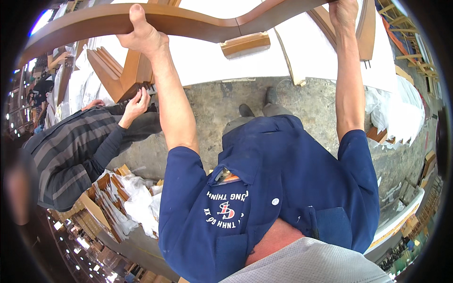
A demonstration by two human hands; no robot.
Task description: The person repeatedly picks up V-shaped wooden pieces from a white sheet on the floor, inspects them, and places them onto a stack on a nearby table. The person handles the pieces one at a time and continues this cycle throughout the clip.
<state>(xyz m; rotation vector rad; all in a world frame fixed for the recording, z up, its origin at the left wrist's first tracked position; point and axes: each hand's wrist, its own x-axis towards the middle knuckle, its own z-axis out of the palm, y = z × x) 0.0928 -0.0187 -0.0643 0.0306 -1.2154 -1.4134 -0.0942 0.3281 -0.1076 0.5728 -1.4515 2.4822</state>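
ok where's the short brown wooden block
In the head view, the short wooden block sits top centre on the white tabletop, just below the curved wooden rail.

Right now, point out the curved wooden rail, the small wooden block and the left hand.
Curved wooden rail [198, 23]: head view, middle stretch of its long side.
Small wooden block [246, 45]: head view, middle of its visible face.
Left hand [145, 37]: head view, middle of the hand.

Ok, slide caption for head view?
Left hand holding a long curved wooden piece, right hand farther along it, above a white tabletop; co-worker alongside.
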